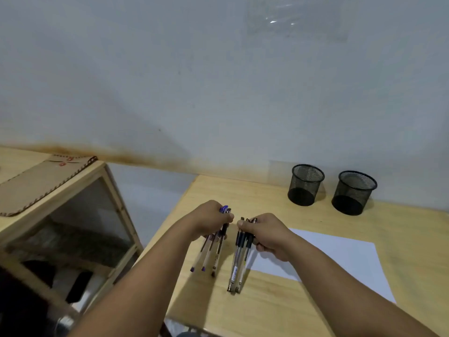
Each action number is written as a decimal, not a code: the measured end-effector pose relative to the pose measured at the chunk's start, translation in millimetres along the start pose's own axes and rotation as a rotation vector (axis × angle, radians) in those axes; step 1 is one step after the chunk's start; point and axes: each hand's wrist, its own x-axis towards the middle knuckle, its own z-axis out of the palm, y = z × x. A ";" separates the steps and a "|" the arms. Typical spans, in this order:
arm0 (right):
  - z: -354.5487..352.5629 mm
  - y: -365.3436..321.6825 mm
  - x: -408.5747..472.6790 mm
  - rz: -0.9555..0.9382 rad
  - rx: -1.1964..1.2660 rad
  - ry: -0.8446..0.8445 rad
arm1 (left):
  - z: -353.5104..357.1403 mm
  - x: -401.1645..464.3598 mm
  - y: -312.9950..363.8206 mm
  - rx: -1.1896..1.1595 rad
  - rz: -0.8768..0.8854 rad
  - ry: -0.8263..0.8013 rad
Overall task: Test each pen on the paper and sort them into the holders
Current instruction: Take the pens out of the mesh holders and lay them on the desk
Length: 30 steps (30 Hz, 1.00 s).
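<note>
My left hand [209, 220] grips a bunch of three clear pens [209, 256], two with blue tips and one dark, their lower ends pointing down at the wooden table [279, 307]. Just to its right, my right hand [267, 233] grips a second bunch of clear pens with dark grips [239, 261], their lower ends near the table. A white sheet of paper [335, 256] lies on the table under and to the right of my right hand. Two black mesh pen holders [306, 184] [353, 192] stand at the back right, both looking empty.
A wooden cabinet with a glass front [73, 215] stands left of the table, a brown stitched mat [41, 183] on top. A pale wall [218, 81] rises behind. The table's left edge runs close to my left forearm.
</note>
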 end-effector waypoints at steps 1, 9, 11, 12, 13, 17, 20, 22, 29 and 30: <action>6.2 -0.5 3.1 0.023 -0.023 0.006 | 0.4 2.0 -4.4 0.010 -0.014 0.010; 32.5 -5.0 19.8 0.108 0.021 0.049 | 6.1 11.9 -29.9 0.125 -0.050 0.102; 36.4 -6.1 20.5 0.085 0.021 0.058 | 4.5 14.5 -32.3 0.115 -0.054 0.143; 37.6 -6.7 20.9 0.073 0.018 0.048 | 3.4 14.6 -31.5 0.118 -0.057 0.155; 38.3 -7.3 20.6 0.063 0.019 0.035 | 2.2 14.7 -30.5 0.124 -0.061 0.164; 36.1 -13.3 19.3 0.029 0.030 0.043 | -1.4 13.4 -25.3 0.129 -0.070 0.169; 30.2 -16.0 16.5 -0.005 0.004 0.059 | -2.5 11.4 -21.4 0.121 -0.048 0.167; 25.5 -15.3 13.3 -0.024 -0.008 0.074 | -2.7 10.0 -18.1 0.110 -0.037 0.162; 11.0 -11.5 -8.8 -0.155 -0.047 0.005 | -2.7 1.3 6.4 0.033 0.022 0.154; 9.8 -12.0 -15.3 -0.173 -0.043 -0.020 | -2.8 -0.3 11.7 0.019 0.028 0.159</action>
